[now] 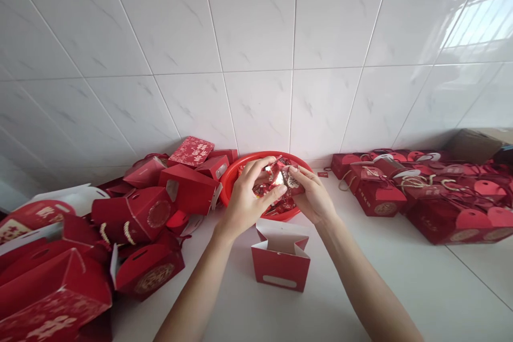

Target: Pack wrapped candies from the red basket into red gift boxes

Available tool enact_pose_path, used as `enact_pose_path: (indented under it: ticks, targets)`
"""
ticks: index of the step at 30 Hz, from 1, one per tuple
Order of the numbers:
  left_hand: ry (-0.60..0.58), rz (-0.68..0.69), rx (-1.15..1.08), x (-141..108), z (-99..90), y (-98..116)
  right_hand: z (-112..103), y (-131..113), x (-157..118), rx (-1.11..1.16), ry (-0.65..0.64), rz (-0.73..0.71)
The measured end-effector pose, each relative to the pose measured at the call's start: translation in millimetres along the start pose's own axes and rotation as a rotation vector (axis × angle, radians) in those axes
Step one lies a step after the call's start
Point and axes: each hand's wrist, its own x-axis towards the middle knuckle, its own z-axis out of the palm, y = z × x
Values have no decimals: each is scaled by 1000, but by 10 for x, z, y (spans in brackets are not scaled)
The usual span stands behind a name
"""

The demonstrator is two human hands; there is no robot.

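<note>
Both my hands are raised over a round red basket (231, 181) that holds many small wrapped candies (285, 205). My left hand (249, 195) is curled, its thumb and fingers closed on shiny red and silver wrapped candies (279, 177). My right hand (313, 192) pinches a red packet with a pale printed emblem (293, 181), close against what the left hand holds. Below the hands, nearer to me, a red gift box (280, 267) stands upright with its top open and its white inside showing.
On the left, a jumbled pile of red boxes (134, 214), many open, reaches the counter's near edge. Rows of closed red boxes with cord handles (379, 195) stand at the right. Behind them is a brown carton (473, 145). A tiled wall (256, 107) rises behind the basket.
</note>
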Motion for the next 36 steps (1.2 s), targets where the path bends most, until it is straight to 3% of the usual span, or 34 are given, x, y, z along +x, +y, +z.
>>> enact_pose_path:
  ticks: [3,7,8,10,15,21,29,32,36]
  targets:
    - [-121,28,100,-78,-225,161,-28,-97,-23,-36,35,-49]
    - [-602,-37,105,-153,-454,276,-61,-277,-97,-126,14,-99]
    - [-694,-52,96,-163,-465,273,-62,-317,-124,-155,-9,-95]
    - [-771,-77,113,-166,-433,230,-59,-377,-178,-218,-57,-83]
    - [-674,-116,276,-127,-285,34,-79,-423,-268,-385,-135,-121]
    - [-546,-149,279,-76,-276,-109,-103,-421,-271,-604,-247,-163]
    - [-565,-219,102,-47,-286,-157,-100,-371,-222,-817,-541,-101]
    - [-588,-222,145,-45,-298,-171,-121,-377,-215,-848,-549,-116]
    - [-573,-211,213,-38,-302,-181,-109,-386,-222,-877,-470,-175]
